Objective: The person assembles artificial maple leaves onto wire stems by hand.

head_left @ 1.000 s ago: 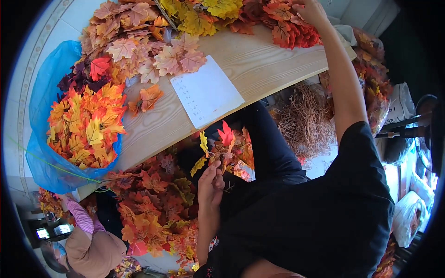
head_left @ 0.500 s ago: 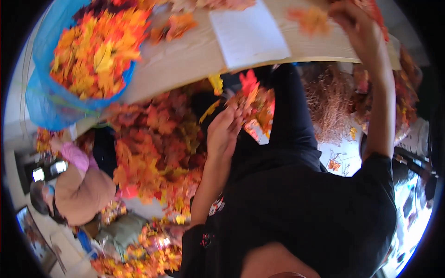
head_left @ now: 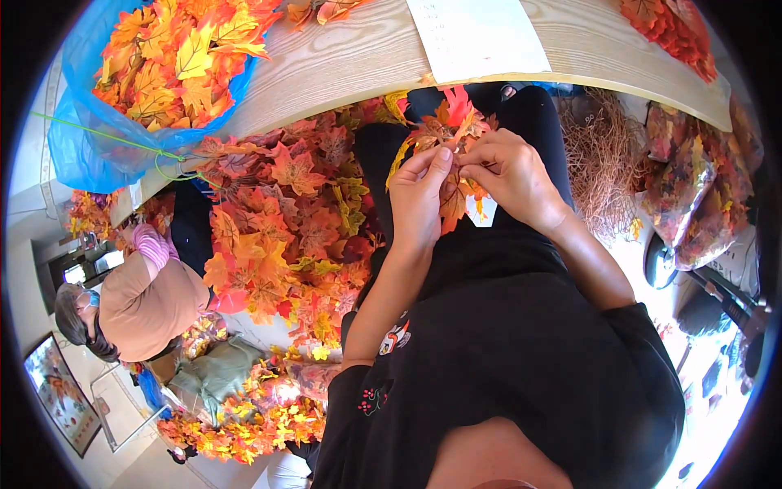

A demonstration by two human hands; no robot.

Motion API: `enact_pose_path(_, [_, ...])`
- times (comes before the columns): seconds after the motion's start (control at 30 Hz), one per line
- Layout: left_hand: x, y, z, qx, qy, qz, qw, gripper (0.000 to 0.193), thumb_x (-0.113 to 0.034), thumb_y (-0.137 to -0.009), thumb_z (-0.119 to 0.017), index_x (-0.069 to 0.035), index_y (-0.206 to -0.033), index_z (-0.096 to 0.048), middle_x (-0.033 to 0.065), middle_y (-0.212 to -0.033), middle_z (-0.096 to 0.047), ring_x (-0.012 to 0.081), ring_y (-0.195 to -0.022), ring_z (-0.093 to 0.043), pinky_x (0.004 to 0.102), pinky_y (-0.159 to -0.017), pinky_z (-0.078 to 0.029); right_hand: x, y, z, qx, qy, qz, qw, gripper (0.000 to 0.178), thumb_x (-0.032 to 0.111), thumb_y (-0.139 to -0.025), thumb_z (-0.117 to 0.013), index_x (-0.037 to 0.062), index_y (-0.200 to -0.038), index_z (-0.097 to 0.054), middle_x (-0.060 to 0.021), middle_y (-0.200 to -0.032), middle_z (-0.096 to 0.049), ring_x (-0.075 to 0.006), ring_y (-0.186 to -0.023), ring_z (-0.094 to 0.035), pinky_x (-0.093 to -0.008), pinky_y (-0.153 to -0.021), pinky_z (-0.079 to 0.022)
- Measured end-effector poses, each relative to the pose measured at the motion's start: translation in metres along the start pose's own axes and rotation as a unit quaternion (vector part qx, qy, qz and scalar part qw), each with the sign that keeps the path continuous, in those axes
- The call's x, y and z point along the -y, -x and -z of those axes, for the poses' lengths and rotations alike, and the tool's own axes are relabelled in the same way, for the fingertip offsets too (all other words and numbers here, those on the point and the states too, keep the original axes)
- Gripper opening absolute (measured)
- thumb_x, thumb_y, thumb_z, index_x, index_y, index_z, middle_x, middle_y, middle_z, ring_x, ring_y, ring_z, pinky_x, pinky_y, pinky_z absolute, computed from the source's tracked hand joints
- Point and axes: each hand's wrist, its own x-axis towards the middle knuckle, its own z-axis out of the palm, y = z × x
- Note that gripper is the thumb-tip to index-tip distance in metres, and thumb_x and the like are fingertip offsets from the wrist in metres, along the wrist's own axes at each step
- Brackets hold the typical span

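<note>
Over my lap, my left hand is closed round a bunch of artificial maple leaves in orange and red. One bright pink-red leaf sticks up at its top. Right beside it, my right hand pinches thumb and fingers together at the same bunch, seemingly on a thin leaf stem; the exact spot is covered by the fingers. Both hands nearly touch, just below the table edge.
The wooden table holds a white paper sheet and a stack of red leaves. A blue bag of orange leaves stands left, above a large leaf heap. Brown twigs lie right. Another person sits left.
My right hand has come down from the table's right side, where an orange leaf was near it, to meet my left hand at the bunch. The view has shifted slightly.
</note>
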Motion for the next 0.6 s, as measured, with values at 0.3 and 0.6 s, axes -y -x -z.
enact_pose_path(0.3, [0.002,0.001,-0.001,0.015,-0.079,-0.046,0.996,0.015,-0.01,-0.086,-0.061,0.0,-0.096,-0.065,0.0039,-0.086,-0.065,0.0044,-0.069,-0.056,0.0169,-0.057,-0.043,0.002,0.0,0.0,-0.005,-0.043,-0.062,0.997,0.01,0.003,-0.074,-0.067,-0.0026,-0.081,-0.064,-0.0076,-0.076,-0.06,-0.0152,-0.069,-0.056,-0.0261,-0.062,-0.046])
enact_pose_path(0.6, [0.002,0.001,0.008,0.095,-0.134,-0.075,0.984,0.015,-0.004,-0.083,-0.062,0.002,-0.096,-0.065,0.0086,-0.094,-0.063,0.0113,-0.081,-0.059,0.0214,-0.074,-0.047,-0.016,0.002,0.0,0.104,-0.263,-0.217,0.934,0.007,0.009,-0.082,-0.063,0.0036,-0.082,-0.067,-0.0039,-0.075,-0.063,-0.0081,-0.066,-0.055,-0.0216,-0.063,-0.045])
